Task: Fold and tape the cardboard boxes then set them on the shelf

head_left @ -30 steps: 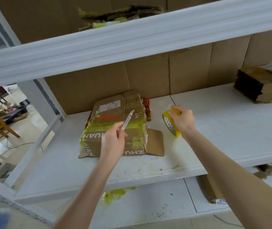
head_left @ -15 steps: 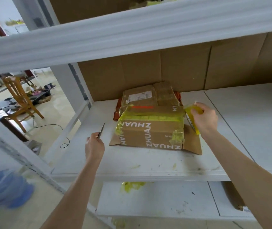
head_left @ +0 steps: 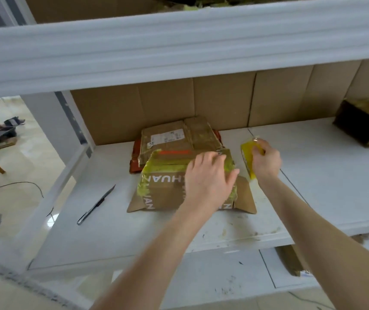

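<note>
Bright daylight from left, glare on floor; soft focus, motion blur, wide-angle bending at edges.

The left hand hides much of the lettering on the cardboard box, the right hand covers part of the tape roll, and the dark box at three o'clock runs off the edge.
</note>
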Action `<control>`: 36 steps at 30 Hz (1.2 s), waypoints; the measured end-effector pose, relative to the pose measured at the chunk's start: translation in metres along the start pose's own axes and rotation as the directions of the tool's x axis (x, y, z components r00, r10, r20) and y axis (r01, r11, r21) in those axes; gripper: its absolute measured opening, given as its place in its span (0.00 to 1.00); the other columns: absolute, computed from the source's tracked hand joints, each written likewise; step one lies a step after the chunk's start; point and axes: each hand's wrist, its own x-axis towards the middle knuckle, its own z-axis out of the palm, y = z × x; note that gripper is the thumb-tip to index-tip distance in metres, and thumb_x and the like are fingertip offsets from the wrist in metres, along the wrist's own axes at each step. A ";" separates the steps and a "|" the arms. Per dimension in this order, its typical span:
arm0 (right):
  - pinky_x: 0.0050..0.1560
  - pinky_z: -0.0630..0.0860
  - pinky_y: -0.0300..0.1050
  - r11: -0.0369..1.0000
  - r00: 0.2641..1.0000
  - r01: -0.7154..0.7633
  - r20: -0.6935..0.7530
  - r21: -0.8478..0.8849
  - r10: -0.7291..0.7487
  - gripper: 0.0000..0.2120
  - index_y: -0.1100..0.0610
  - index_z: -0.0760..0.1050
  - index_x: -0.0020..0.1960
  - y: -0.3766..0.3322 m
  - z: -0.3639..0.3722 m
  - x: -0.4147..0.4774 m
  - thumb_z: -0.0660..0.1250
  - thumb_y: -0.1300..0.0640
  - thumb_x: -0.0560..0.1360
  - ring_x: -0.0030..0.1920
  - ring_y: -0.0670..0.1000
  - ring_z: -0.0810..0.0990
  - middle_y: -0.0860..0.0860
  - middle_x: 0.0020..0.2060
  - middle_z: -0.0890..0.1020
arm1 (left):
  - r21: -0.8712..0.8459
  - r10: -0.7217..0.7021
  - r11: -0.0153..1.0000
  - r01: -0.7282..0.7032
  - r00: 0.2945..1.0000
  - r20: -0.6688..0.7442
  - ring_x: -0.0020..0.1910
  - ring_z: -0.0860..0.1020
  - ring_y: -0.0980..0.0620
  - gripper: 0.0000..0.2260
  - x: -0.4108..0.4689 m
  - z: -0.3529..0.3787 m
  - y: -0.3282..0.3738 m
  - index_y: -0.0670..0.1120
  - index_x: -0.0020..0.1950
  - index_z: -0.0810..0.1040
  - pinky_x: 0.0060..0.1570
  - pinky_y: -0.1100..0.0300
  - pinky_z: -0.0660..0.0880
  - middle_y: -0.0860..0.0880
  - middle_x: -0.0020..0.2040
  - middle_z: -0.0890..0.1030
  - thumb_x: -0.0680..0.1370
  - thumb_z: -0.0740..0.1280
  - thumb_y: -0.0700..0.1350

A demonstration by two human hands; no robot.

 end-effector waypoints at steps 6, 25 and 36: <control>0.62 0.73 0.53 0.999 0.995 0.038 0.097 0.008 -0.039 0.15 0.52 0.77 0.64 0.011 -0.030 0.003 0.60 0.58 0.79 0.58 0.59 0.77 0.56 0.58 0.81 | 0.312 -0.330 0.928 0.206 0.842 0.426 0.75 0.53 0.36 0.27 0.042 0.047 0.035 0.41 0.77 0.55 0.71 0.37 0.51 0.36 0.77 0.53 0.81 0.56 0.51; 0.60 0.71 0.41 0.985 0.769 0.073 0.619 0.159 -0.157 0.13 0.51 0.81 0.58 0.013 -0.001 -0.022 0.63 0.62 0.78 0.56 0.47 0.76 0.47 0.56 0.80 | -0.410 -0.774 0.586 0.698 0.632 -0.030 0.77 0.51 0.44 0.40 -0.087 0.002 0.017 0.44 0.78 0.48 0.73 0.47 0.57 0.43 0.78 0.48 0.76 0.69 0.50; 0.59 0.75 0.47 0.786 0.869 -0.127 0.449 0.606 -0.206 0.13 0.50 0.81 0.51 0.002 -0.083 -0.016 0.64 0.66 0.78 0.54 0.53 0.80 0.53 0.52 0.82 | -0.542 -0.430 0.806 0.238 0.865 -0.260 0.72 0.60 0.58 0.21 -0.054 -0.019 0.061 0.49 0.68 0.73 0.61 0.78 0.57 0.52 0.73 0.62 0.75 0.70 0.43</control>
